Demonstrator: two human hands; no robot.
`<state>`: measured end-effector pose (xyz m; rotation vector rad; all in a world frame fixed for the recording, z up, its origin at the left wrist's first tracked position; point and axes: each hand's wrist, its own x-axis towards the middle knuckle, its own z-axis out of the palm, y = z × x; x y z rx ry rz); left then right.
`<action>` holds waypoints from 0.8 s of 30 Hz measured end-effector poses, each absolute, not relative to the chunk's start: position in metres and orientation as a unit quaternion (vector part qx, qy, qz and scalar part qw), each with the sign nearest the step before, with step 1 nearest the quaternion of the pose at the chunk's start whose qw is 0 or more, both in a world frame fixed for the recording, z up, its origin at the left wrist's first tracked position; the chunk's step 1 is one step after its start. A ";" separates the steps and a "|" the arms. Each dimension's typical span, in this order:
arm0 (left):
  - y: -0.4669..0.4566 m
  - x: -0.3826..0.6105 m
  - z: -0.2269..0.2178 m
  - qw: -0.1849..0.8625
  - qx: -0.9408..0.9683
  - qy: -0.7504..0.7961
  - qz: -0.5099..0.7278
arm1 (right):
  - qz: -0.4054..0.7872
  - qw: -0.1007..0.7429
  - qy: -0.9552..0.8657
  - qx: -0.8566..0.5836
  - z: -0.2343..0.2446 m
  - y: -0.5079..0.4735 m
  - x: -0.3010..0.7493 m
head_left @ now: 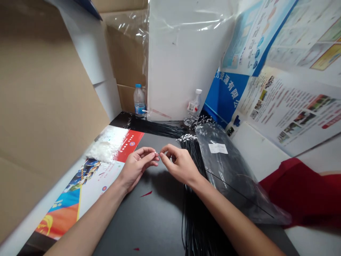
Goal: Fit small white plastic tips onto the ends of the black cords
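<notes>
My left hand (pixel 137 166) and my right hand (pixel 178 164) meet over the dark table (pixel 149 220), fingertips pinched together. The left pinches a tiny white connector (pixel 156 153). The right pinches the end of a thin black wire (pixel 239 193) that trails off to the right across a plastic bag. A thick bundle of black wires (pixel 195 213) with white tips lies under my right wrist. A heap of small white connectors (pixel 102 150) sits to the left of my left hand.
A clear plastic bag of black wires (pixel 229 170) lies right of the bundle. More black wires (pixel 154 127) stretch along the back. Two water bottles (pixel 139 101) (pixel 195 104) stand by the white wall. Cardboard (pixel 45 106) rises at left, red fabric (pixel 303 192) at right.
</notes>
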<state>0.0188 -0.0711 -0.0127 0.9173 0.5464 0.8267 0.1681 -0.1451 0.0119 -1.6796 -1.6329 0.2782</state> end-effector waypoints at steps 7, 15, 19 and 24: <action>-0.070 0.020 -0.015 0.789 0.397 0.275 0.381 | 0.111 0.379 -0.631 -0.667 0.011 -0.148 0.165; -0.072 0.019 -0.014 0.768 0.439 0.265 0.384 | 0.122 0.388 -0.652 -0.640 0.008 -0.149 0.165; -0.072 0.018 -0.014 0.780 0.424 0.274 0.370 | 0.107 0.371 -0.656 -0.648 0.010 -0.149 0.166; -0.070 0.020 -0.015 0.777 0.420 0.281 0.376 | 0.089 0.360 -0.676 -0.637 0.004 -0.148 0.171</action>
